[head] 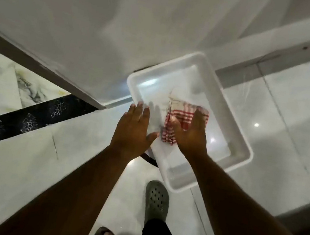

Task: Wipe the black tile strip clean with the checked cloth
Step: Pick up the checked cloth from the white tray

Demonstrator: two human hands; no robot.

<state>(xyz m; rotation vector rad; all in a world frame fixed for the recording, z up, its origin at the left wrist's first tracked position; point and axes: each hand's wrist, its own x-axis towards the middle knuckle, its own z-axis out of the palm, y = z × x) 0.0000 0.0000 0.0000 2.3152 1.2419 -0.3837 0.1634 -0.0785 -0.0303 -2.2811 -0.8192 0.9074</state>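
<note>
Your right hand (189, 134) is lying flat and spread on the checked cloth (177, 120) in the white tray (243, 149). Your left hand (134, 128) is hovering open beside it. Grab it well before heading to the black strip (30, 117).

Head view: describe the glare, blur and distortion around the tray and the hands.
Head view: small bright ceiling-light reflections glint on the glossy floor and inside the white tray; the left hand has motion-smeared fingers, and the checked cloth under the right hand looks soft; wide-angle bending skews the black tile strip; overall dim, with dark forearms.
</note>
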